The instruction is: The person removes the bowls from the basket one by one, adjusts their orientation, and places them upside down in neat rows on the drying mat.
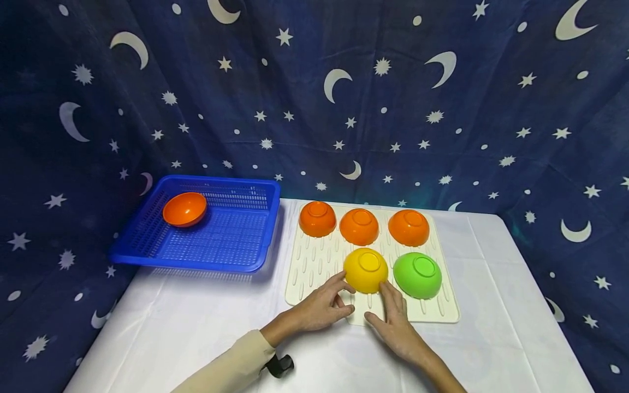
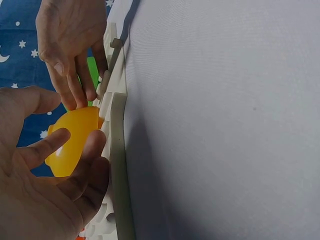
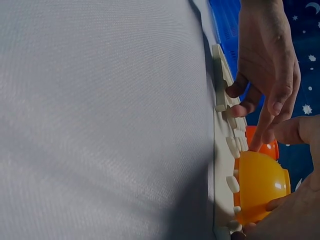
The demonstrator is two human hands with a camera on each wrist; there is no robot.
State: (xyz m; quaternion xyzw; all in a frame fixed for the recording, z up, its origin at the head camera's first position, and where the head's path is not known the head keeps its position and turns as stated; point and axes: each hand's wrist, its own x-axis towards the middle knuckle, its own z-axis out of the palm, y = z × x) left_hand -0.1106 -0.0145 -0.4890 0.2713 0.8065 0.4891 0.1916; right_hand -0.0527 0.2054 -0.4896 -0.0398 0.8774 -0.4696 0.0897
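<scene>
An upside-down yellow bowl (image 1: 366, 273) sits in the front row of a cream ribbed drying tray (image 1: 307, 284), between my two hands. My left hand (image 1: 321, 307) is at its left side, its index fingertip at the bowl's wall and its thumb apart from it. On the other side, my right hand (image 1: 395, 322) has fingertips at the bowl's lower right edge, thumb spread away. In the left wrist view, fingers of both hands flank the yellow bowl (image 2: 75, 135). Right of it stands an upside-down green bowl (image 1: 417, 275).
Three upside-down orange bowls (image 1: 359, 227) line the tray's back row. At the left, a blue plastic basket (image 1: 267, 229) holds one orange bowl (image 1: 184, 209), its open side showing. A white cloth (image 1: 491, 305) covers the table; a dark moon-and-star curtain (image 1: 304, 82) hangs behind.
</scene>
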